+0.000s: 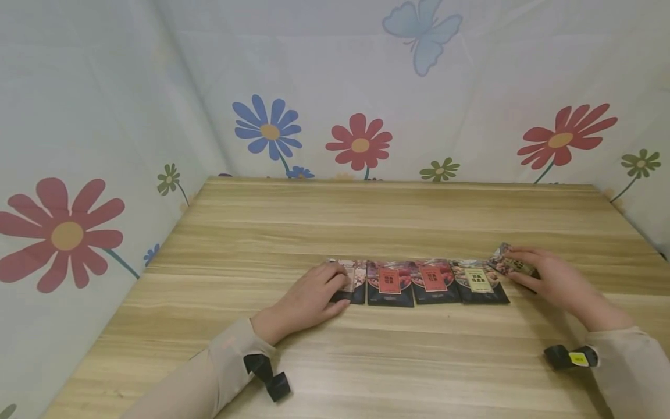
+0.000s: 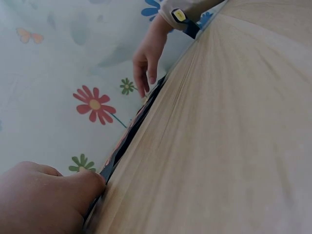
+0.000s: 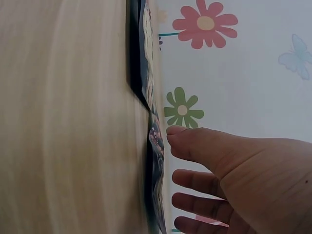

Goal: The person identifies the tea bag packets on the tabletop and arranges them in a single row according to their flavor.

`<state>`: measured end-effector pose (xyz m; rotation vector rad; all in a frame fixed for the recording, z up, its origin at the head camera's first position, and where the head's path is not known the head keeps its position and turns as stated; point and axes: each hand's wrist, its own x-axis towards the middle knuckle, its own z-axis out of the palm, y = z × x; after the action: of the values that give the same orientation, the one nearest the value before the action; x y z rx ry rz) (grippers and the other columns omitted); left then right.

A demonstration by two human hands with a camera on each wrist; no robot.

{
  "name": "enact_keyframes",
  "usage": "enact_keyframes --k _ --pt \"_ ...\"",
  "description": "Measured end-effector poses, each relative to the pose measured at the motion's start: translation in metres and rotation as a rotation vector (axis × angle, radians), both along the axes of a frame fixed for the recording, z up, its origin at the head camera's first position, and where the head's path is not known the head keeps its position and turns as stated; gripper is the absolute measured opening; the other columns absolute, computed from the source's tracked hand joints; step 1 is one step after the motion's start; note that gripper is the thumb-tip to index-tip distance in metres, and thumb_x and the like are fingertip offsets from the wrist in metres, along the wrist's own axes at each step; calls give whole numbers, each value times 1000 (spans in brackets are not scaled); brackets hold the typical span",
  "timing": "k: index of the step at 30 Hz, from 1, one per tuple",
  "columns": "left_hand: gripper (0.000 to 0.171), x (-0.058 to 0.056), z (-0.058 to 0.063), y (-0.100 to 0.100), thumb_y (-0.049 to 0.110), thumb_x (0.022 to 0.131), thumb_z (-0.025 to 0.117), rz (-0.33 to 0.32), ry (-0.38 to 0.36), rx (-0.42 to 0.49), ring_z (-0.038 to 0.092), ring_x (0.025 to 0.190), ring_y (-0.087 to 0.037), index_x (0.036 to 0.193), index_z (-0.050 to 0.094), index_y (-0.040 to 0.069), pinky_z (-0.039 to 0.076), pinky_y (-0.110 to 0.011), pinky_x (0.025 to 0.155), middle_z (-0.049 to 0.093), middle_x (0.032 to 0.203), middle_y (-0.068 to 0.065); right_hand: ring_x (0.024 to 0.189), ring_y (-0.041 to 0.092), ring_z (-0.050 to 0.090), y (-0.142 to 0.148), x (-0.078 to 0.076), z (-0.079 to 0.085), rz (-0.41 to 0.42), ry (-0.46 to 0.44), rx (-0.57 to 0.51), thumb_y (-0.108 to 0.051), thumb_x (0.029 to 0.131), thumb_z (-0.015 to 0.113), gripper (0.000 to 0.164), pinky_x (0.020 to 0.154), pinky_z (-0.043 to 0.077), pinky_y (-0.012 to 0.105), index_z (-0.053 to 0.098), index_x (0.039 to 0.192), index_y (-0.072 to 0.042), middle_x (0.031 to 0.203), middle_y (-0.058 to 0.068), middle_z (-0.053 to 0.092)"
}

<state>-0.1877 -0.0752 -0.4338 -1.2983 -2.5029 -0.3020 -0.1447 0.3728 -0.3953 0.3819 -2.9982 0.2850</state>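
Observation:
Several dark packets with picture fronts lie side by side in a row. My left hand (image 1: 309,297) rests on the leftmost packet (image 1: 359,282), its thumb by the near edge, and covers part of it. Beside that lie a red-labelled packet (image 1: 389,284), another red-labelled packet (image 1: 433,281) and a yellow-green-labelled packet (image 1: 480,283). At the right end, a slanted packet (image 1: 501,259) sits partly under my right hand (image 1: 557,282). In the right wrist view, that hand's fingers (image 3: 200,183) are spread and fairly straight, close to the packet surface (image 3: 156,141).
The packets lie on a wood-grain table (image 1: 366,221). Behind it and at its left hangs a white curtain (image 1: 314,64) printed with flowers and a butterfly. Each wrist wears a black strap, the right strap (image 1: 570,357) bearing a yellow tag.

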Motion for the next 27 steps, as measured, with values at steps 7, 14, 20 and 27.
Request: enact_keyframes --k 7,14,20,27 --pt "31 0 0 0 35 90 63 -8 15 5 55 109 -20 109 62 11 46 -35 100 59 115 -5 115 53 50 6 -1 -5 11 19 -5 -19 88 68 42 93 42 64 61 123 3 129 33 53" --pt "31 1 2 0 35 90 63 -9 9 6 56 109 -20 109 62 11 47 -35 100 59 115 -6 116 54 49 8 -1 -7 2 -1 5 -23 90 67 46 93 42 65 58 126 3 129 35 52" --pt "31 0 0 0 36 91 62 -1 -1 -4 56 110 -20 109 62 11 46 -35 100 59 116 -5 116 54 49 8 -1 -8 2 1 8 -23 89 67 47 94 41 65 57 127 4 128 36 52" --pt "31 0 0 1 35 90 63 -1 4 -4 56 110 -21 109 62 11 46 -36 100 59 115 -6 116 55 49 5 -1 -6 -36 -26 31 -26 90 66 49 94 41 65 56 128 4 128 37 52"
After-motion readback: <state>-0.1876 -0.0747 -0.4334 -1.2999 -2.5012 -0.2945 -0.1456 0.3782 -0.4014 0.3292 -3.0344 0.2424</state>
